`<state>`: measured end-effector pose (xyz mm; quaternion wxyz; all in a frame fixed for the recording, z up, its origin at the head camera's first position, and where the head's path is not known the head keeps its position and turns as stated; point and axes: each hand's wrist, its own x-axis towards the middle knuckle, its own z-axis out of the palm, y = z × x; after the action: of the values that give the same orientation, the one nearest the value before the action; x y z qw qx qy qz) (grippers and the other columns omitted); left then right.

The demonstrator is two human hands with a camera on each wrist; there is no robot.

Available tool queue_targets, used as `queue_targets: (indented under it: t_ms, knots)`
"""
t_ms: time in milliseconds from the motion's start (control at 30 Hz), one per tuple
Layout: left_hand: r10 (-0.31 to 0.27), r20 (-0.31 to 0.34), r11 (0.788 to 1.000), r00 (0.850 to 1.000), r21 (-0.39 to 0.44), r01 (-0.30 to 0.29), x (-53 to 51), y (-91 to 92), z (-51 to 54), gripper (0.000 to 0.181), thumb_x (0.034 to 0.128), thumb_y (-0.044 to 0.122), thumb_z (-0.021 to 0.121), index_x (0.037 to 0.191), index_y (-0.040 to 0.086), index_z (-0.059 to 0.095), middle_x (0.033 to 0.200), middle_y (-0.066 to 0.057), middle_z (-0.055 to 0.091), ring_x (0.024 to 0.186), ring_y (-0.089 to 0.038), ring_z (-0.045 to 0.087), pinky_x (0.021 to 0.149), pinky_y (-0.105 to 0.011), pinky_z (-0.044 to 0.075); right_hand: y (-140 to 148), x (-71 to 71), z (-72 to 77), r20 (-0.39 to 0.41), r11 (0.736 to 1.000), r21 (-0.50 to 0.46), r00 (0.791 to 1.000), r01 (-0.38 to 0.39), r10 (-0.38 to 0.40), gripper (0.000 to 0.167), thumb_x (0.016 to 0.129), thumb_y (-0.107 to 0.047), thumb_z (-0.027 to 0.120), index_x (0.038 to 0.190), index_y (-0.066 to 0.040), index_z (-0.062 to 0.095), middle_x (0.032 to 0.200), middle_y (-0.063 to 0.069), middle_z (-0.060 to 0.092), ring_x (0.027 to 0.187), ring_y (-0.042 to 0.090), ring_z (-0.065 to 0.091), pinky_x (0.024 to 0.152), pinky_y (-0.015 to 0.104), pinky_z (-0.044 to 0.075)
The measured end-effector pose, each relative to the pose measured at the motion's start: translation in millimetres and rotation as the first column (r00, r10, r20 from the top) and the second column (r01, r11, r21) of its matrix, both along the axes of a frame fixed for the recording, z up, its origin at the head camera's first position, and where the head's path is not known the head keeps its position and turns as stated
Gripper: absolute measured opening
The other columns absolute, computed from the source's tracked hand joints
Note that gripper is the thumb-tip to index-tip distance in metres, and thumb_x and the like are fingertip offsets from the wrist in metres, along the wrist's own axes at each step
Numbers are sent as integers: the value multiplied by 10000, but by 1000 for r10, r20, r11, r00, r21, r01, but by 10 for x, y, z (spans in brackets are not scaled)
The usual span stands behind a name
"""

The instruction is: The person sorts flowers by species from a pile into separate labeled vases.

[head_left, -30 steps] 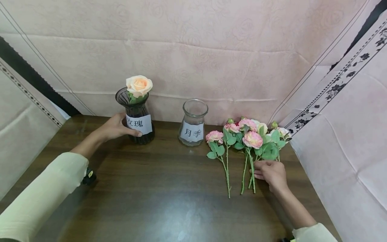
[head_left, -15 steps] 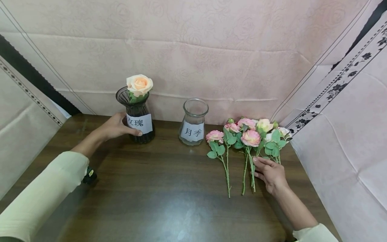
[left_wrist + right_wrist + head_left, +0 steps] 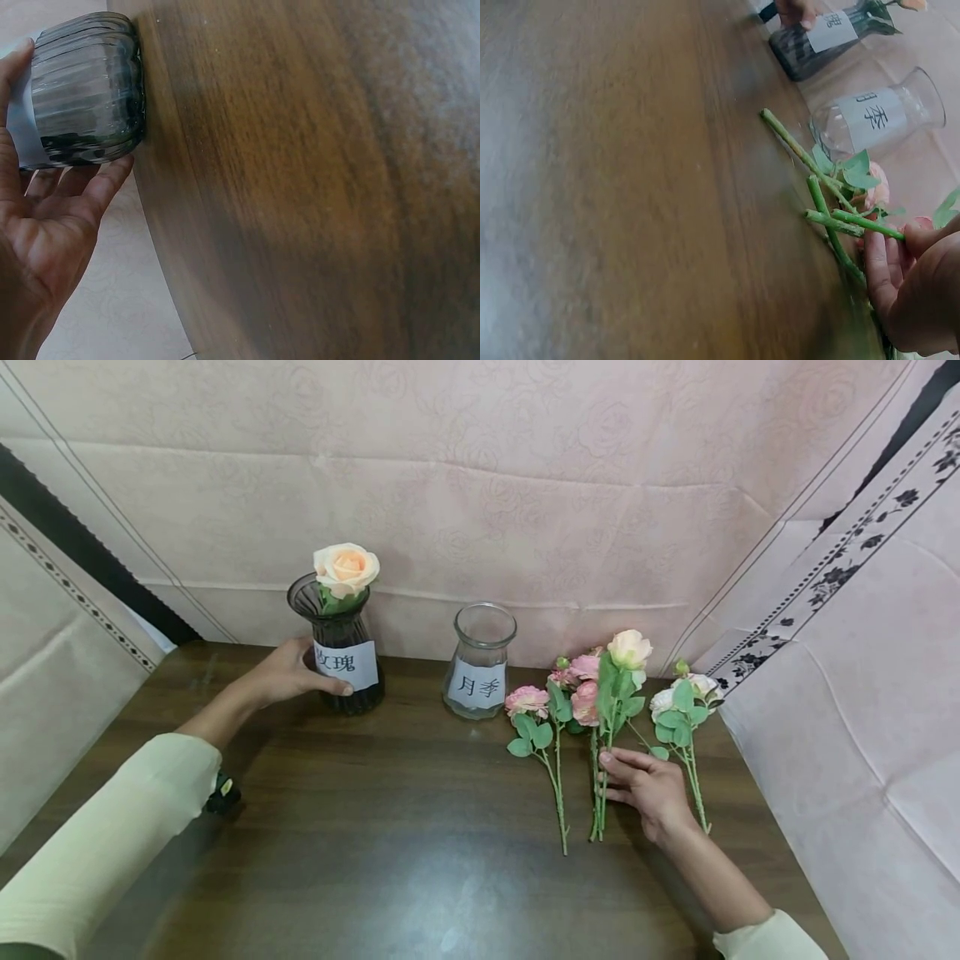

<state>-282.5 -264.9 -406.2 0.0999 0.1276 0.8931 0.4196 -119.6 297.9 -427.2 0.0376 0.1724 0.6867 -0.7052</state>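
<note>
At the left, my left hand (image 3: 288, 677) (image 3: 52, 232) curls round a dark glass vase (image 3: 360, 697) (image 3: 86, 94) with a white label; a peach rose (image 3: 347, 568) stands in it. My right hand (image 3: 654, 789) (image 3: 919, 292) pinches a green stem (image 3: 870, 224) between thumb and fingers, its cream-yellow bloom (image 3: 630, 649) raised above the neighbouring pink flowers (image 3: 585, 702). Other stems lie close to those fingers, partly crossing. A pink flower (image 3: 527, 700) lies just left of them, and white flowers (image 3: 671, 702) lie to the right.
An empty clear glass vase (image 3: 483, 652) (image 3: 877, 116) with a white label stands between the dark vase and the flowers. Behind the wooden table (image 3: 360, 827) hangs a pale pink patterned cloth (image 3: 480, 485), with more cloth at both sides.
My right hand has moved left with the cream-yellow flower, which now stands higher and apart from the white ones. Nearby pink flowers have shifted slightly left. My left hand has stayed on the dark vase.
</note>
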Motion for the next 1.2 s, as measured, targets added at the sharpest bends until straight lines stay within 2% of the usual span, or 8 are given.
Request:
queue_targets:
  t_ms: [167, 400, 533, 667, 867, 933, 1067, 1200]
  knots:
    - [8, -2, 1000, 1000, -7, -8, -23, 4, -16, 787, 926, 353, 953, 1549, 42, 585, 1470, -195, 728, 1353, -342, 683, 1130, -464, 523, -84, -33, 25, -21, 999, -11, 999, -36, 35, 255, 1067, -73, 783, 1317, -22, 791, 1002, -62, 877, 866, 120, 840, 847, 327, 704]
    - [22, -3, 1000, 1000, -4, -22, -33, -2, -30, 773, 918, 346, 962, 1537, 58, 600, 1457, -182, 738, 1336, -330, 693, 1079, -387, 520, -242, -118, 51, -60, 994, -60, 994, -94, 90, 179, 1071, -3, 745, 1222, -60, 823, 1076, -44, 880, 865, 136, 848, 878, 320, 698]
    - [12, -3, 1000, 1000, -7, -12, -26, -11, -35, 777, 925, 354, 954, 1542, 50, 594, 1454, -182, 737, 1332, -325, 691, 1087, -396, 519, -362, -161, 77, -84, 993, -65, 992, -101, 96, 199, 1065, 4, 750, 1255, -20, 805, 1066, -20, 882, 847, 130, 847, 872, 318, 698]
    - [16, -2, 1000, 1000, -8, -16, -24, -16, -37, 776, 926, 354, 954, 1541, 50, 592, 1450, -183, 738, 1330, -326, 691, 1096, -416, 523, -494, -193, 110, -109, 992, -82, 991, -91, 82, 199, 1064, 13, 746, 1255, 12, 801, 990, -9, 880, 827, 137, 850, 861, 328, 701]
    - [15, -1, 1000, 1000, 5, -15, -28, -11, -45, 778, 925, 346, 955, 1550, 63, 586, 1467, -182, 731, 1349, -334, 685, 1136, -466, 515, -666, -240, 139, -148, 988, -136, 988, -68, 48, 113, 1074, 30, 722, 1133, -2, 814, 974, 13, 884, 841, 146, 858, 846, 329, 704]
    - [13, -2, 1000, 1000, 8, -13, -26, -9, -43, 777, 925, 344, 955, 1550, 64, 587, 1468, -180, 732, 1349, -332, 685, 1133, -457, 513, -722, -260, 145, -162, 987, -150, 986, -64, 40, 128, 1079, 33, 714, 1181, 59, 786, 969, 18, 885, 851, 152, 862, 845, 326, 703]
    - [14, -4, 1000, 1000, 6, -14, -21, -9, -39, 768, 924, 343, 957, 1541, 63, 596, 1455, -173, 740, 1335, -321, 690, 1101, -411, 518, -833, -311, 155, -187, 985, -166, 982, -56, 24, 293, 1089, 41, 692, 1341, 191, 676, 930, -3, 872, 862, 144, 863, 854, 325, 703]
    - [16, -3, 1000, 1000, 0, -16, -18, -5, -36, 765, 926, 351, 955, 1537, 61, 598, 1450, -173, 741, 1331, -323, 692, 1111, -432, 525, -934, -361, 183, -201, 979, -201, 980, -33, -8, 192, 1088, 35, 697, 1262, 117, 701, 907, -31, 862, 854, 130, 861, 848, 319, 703]
